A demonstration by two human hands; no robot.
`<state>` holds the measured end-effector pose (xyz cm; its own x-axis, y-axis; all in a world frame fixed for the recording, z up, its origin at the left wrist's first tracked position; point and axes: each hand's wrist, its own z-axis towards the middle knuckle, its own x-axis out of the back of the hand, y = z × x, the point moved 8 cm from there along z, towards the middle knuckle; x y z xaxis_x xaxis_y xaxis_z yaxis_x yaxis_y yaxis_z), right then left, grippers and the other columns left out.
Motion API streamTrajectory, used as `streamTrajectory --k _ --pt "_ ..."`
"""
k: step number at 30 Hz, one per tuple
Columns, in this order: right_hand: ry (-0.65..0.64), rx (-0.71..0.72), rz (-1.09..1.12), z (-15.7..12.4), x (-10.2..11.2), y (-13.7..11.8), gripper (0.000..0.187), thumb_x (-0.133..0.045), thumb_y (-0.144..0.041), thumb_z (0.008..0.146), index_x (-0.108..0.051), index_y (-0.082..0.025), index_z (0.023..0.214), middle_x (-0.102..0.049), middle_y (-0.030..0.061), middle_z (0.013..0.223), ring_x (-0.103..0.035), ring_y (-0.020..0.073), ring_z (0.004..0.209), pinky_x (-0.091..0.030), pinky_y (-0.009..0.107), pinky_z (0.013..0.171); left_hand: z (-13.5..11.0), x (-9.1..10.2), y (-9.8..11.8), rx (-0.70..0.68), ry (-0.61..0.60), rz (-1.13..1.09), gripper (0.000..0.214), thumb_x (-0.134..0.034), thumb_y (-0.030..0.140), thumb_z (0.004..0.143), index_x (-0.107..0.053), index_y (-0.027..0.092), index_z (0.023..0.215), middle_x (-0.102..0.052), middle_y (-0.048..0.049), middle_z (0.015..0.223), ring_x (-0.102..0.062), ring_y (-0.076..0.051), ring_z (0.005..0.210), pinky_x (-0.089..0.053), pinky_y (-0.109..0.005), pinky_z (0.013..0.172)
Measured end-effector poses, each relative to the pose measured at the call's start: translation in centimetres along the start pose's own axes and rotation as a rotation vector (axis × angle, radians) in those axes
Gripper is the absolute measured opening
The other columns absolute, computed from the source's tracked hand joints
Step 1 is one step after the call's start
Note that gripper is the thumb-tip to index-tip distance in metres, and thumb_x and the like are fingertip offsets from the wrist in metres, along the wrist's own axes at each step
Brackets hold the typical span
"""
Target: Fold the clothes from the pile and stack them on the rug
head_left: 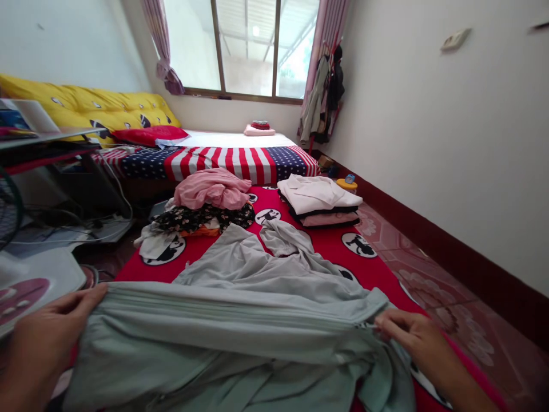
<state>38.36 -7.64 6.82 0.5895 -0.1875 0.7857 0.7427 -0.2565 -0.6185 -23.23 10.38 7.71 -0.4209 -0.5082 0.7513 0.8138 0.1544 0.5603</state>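
No readable text anywhere here. The red mat [377, 269] carries only round panda pictures, no words; behind it, the mattress cover [223, 161] shows stars and stripes, no lettering. The small wall plate [455, 39] above the mat is too blurred.

A large pale grey-green cloth garment [240, 320] of soft, thin fabric lies spread on the red bedding, filling the frame from 9 to 4 o'clock. Its near part is gathered into long horizontal folds; a crumpled end trails toward 12 o'clock.
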Motion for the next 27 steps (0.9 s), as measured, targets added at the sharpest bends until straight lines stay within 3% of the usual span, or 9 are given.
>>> streamTrajectory --k 3,5,7,12,15,18,22,24,27 --pt "0.287 0.127 -0.062 0.8 2.6 -1.4 0.033 -0.055 -0.053 0.080 -0.063 -0.022 0.069 -0.069 0.0038 0.089 -0.064 0.0218 0.083 -0.047 0.030 0.073 -1.0 0.9 2.4 -0.151 0.033 0.143 0.045 -0.052 0.058 0.075 -0.068 0.019 0.091 -0.072 -0.0089 0.083 -0.066 -0.032 0.083 -0.056 -0.044 0.067" --pt "0.454 0.244 -0.074 1.6 4.0 -3.4 0.029 -0.057 -0.052 0.079 -0.064 -0.024 0.080 -0.067 0.0053 0.107 -0.062 0.0249 0.100 -0.046 0.034 0.086 -3.7 2.7 6.9 -0.399 0.196 0.141 0.057 -0.045 0.060 0.081 -0.062 0.013 0.108 -0.066 -0.0176 0.109 -0.058 -0.037 0.110 -0.048 -0.055 0.092" --pt "0.488 0.306 -0.071 3.2 4.0 -4.9 0.027 -0.055 -0.048 0.081 -0.064 -0.024 0.088 -0.066 0.0059 0.109 -0.061 0.0253 0.105 -0.044 0.037 0.093 -7.6 3.3 11.1 -0.604 0.208 0.032 0.050 -0.043 0.056 0.088 -0.059 0.018 0.114 -0.062 -0.0132 0.117 -0.055 -0.032 0.116 -0.041 -0.052 0.103" --pt "-0.007 0.161 -0.149 10.2 -2.1 -4.2 0.038 -0.061 -0.044 0.078 -0.062 -0.022 0.109 -0.069 0.0083 0.108 -0.066 0.0249 0.094 -0.049 0.033 0.080 -20.7 -2.4 17.2 -1.090 -0.489 -0.254 0.027 -0.060 0.039 0.087 -0.061 0.029 0.113 -0.067 -0.0004 0.109 -0.064 -0.013 0.099 -0.051 -0.017 0.087" --pt "-0.203 0.072 -0.244 12.4 -5.4 -2.8 0.060 -0.071 -0.046 0.069 -0.058 -0.016 0.120 -0.066 0.0144 0.116 -0.063 0.0303 0.102 -0.047 0.035 0.082 -26.9 -6.0 17.4 -1.267 -0.588 -0.130 0.046 -0.056 0.021 0.089 -0.051 0.031 0.133 -0.067 -0.0022 0.116 -0.063 -0.015 0.100 -0.052 -0.021 0.085" --pt "-0.273 0.051 -0.191 12.9 -7.1 -3.0 0.054 -0.077 -0.035 0.061 -0.065 -0.013 0.109 -0.068 0.0147 0.110 -0.061 0.0325 0.104 -0.045 0.035 0.084 -29.1 -8.5 17.3 -1.204 -0.515 -0.010 0.052 -0.055 0.014 0.085 -0.052 0.038 0.132 -0.067 -0.0035 0.115 -0.063 -0.021 0.097 -0.053 -0.030 0.078" --pt "-0.363 0.047 -0.097 12.5 -7.0 -4.7 0.020 -0.071 -0.029 0.062 -0.068 -0.014 0.074 -0.071 0.0074 0.081 -0.066 0.0265 0.082 -0.048 0.030 0.070 -28.5 -8.4 18.0 -1.038 -0.599 -0.236 0.020 -0.054 0.021 0.084 -0.070 0.031 0.091 -0.069 -0.0054 0.088 -0.063 -0.022 0.080 -0.052 -0.031 0.069" --pt "-0.398 0.012 0.025 12.3 -5.6 -5.4 0.022 -0.065 -0.035 0.068 -0.068 -0.014 0.074 -0.071 0.0053 0.074 -0.066 0.0218 0.071 -0.049 0.028 0.063 -25.9 -6.6 17.6 -0.881 -0.663 -0.420 0.020 -0.050 0.024 0.084 -0.069 0.029 0.087 -0.068 -0.0048 0.079 -0.063 -0.021 0.073 -0.052 -0.030 0.065" --pt "-0.323 -0.091 0.421 11.9 -1.8 -5.7 0.029 -0.068 -0.040 0.066 -0.070 -0.015 0.080 -0.072 0.0077 0.076 -0.066 0.0204 0.065 -0.052 0.029 0.059 -19.4 -2.7 14.2 -0.427 -0.615 -0.607 0.023 -0.049 0.039 0.087 -0.068 0.028 0.092 -0.069 -0.0038 0.082 -0.064 -0.023 0.073 -0.053 -0.031 0.061"
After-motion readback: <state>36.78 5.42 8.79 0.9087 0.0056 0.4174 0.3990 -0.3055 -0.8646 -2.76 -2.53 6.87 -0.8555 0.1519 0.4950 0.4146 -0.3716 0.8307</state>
